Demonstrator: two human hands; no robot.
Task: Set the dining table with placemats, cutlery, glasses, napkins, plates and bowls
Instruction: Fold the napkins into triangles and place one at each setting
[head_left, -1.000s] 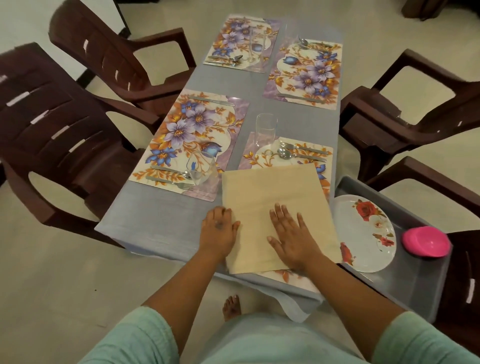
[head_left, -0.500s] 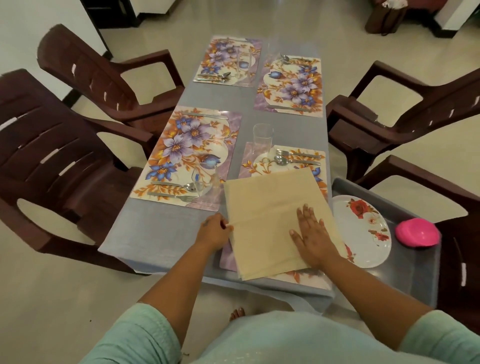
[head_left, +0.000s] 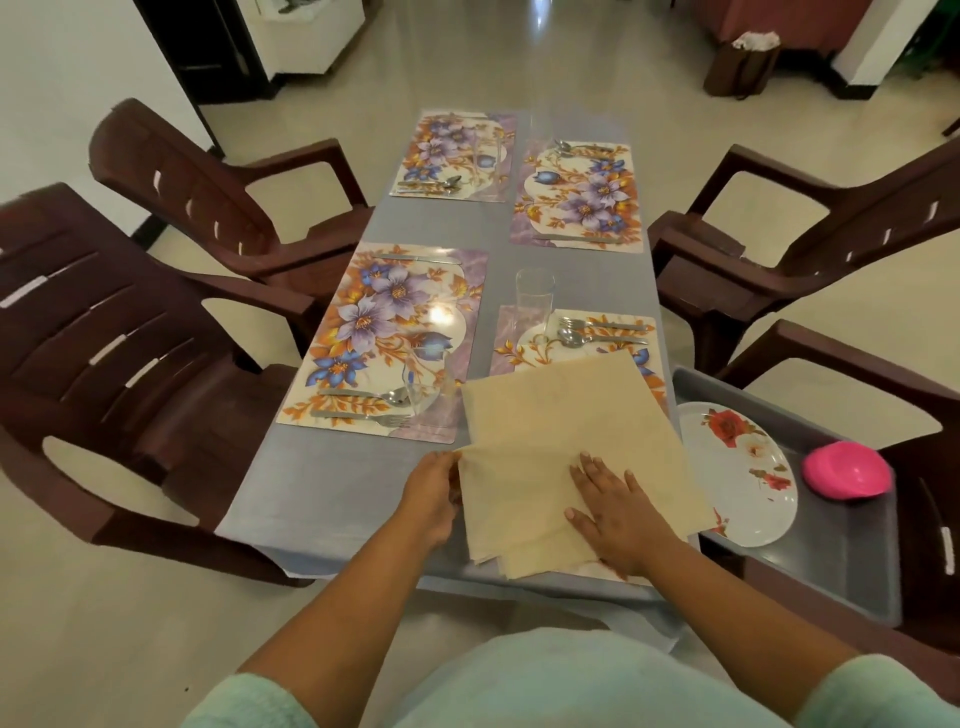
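A beige cloth napkin (head_left: 561, 431) lies folded over the near right placemat (head_left: 524, 348) at the table's front. My left hand (head_left: 431, 493) pinches the napkin's left edge. My right hand (head_left: 615, 512) presses flat on its lower right part. Beyond the napkin, a fork and spoon (head_left: 587, 332) and a clear glass (head_left: 534, 299) sit on that placemat. The near left floral placemat (head_left: 384, 332) carries cutlery and a glass (head_left: 423, 397). Two more floral placemats (head_left: 457, 156) (head_left: 576, 197) with cutlery lie at the far end.
A grey tray (head_left: 836, 571) on the right chair holds floral plates (head_left: 743, 473) and a pink bowl (head_left: 847, 470). Brown plastic chairs (head_left: 119, 353) (head_left: 800, 244) stand along both sides of the grey table (head_left: 332, 478). A bin (head_left: 743, 62) stands far back on the floor.
My left hand slid off the napkin's top to pinch its left edge. My right hand shifted right across the napkin. The view tilted up, showing more of the room.
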